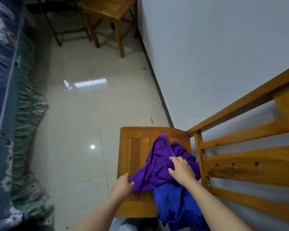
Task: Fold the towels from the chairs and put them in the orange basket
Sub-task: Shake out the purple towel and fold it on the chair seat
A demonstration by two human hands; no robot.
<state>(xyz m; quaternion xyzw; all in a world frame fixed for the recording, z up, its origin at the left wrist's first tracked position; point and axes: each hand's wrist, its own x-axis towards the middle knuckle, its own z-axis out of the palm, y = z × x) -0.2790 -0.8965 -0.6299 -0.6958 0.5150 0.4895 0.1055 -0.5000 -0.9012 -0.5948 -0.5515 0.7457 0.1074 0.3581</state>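
Note:
A crumpled purple towel (158, 164) lies on the seat of a wooden chair (133, 152) in the lower middle of the head view. A blue towel (175, 204) lies partly under it and hangs over the seat's near edge. My left hand (122, 185) pinches the purple towel's near left corner. My right hand (182, 169) grips a bunch of the purple towel near the chair's backrest (250, 157). The orange basket is out of sight.
A second wooden chair (107, 12) stands farther off against the white wall (207, 55). A bed with a blue and green patterned cover (12, 114) runs along the left. Glossy tiled floor (83, 114) lies between the bed and the chairs.

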